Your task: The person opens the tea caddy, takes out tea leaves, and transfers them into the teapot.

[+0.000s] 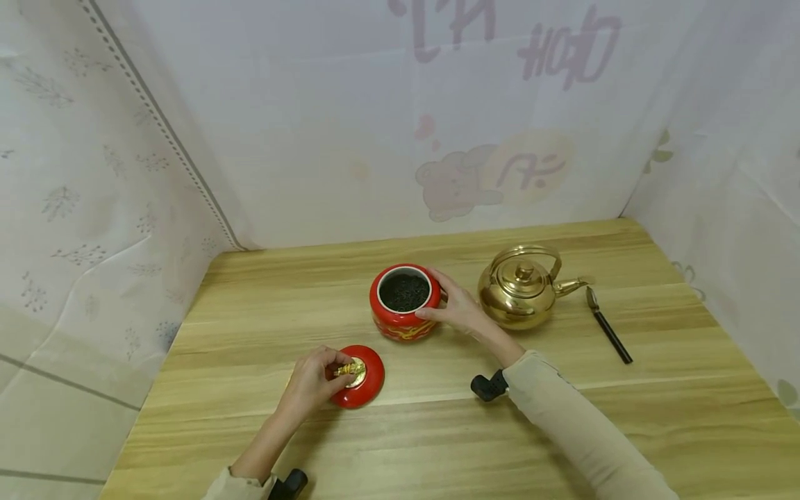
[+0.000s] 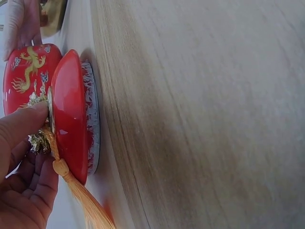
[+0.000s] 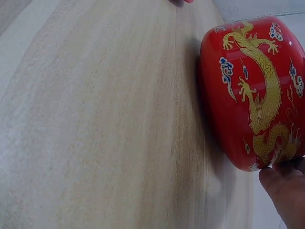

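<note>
My left hand (image 1: 311, 380) pinches the gold knob (image 1: 357, 369) of a round red lid (image 1: 373, 378) between thumb and fingers. In the left wrist view an orange tassel (image 2: 85, 196) hangs from the knob, and the lid's pale underside rim faces the wooden table, close over it. Behind the lid stands a red jar (image 1: 401, 332) with a gold dragon on its side, upright and uncovered, with dark loose tea leaves (image 1: 405, 293) inside. My right hand (image 1: 464, 311) grips the jar's right side, thumb near the front and fingers round the back.
A shiny brass teapot (image 1: 516, 300) stands to the right of the jar, its spout pointing right. Near the spout lies a dark-handled scoop (image 1: 611, 333) on the wooden tabletop (image 1: 425, 444). Patterned cloth walls (image 1: 300, 173) enclose the back and sides.
</note>
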Demonstrator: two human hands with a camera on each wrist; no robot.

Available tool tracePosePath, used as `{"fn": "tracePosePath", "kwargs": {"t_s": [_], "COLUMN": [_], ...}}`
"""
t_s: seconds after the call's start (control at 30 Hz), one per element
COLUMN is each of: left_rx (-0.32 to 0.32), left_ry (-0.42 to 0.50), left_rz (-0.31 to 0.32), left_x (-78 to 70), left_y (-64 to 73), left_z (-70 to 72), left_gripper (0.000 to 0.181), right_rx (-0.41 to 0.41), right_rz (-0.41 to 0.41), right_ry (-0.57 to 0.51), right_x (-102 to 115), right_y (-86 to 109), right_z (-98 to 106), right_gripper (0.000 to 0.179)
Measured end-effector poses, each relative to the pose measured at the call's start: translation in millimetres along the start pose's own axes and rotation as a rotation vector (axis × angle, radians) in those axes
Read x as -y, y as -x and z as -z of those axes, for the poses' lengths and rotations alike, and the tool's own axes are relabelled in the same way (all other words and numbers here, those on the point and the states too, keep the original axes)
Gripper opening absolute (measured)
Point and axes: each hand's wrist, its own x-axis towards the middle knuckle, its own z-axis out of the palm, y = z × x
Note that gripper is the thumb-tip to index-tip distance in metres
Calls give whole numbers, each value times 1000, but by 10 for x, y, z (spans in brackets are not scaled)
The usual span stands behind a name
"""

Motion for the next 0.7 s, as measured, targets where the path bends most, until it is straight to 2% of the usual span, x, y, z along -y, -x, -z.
{"fn": "tracePosePath", "kwargs": {"t_s": [0.33, 0.43, 0.6, 0.7], "left_rx": [-18, -17, -1, -7], "left_ry": [-16, -18, 43, 87], "left_rz": [-20, -26, -29, -60], "left_x": [-2, -4, -52, -101], "left_y": [-4, 2, -36, -113], "left_z": [6, 18, 121, 210], "left_gripper": [18, 17, 15, 15], "right_rx": [8, 16, 10, 3], "right_rz": [-3, -3, -9, -12], "right_ry": [-32, -49, -35, -32], "right_x": [16, 108, 70, 23], "right_y": [12, 51, 25, 5], "right_z": [-4, 7, 0, -6], "right_gripper": [93, 90, 90, 92]}}
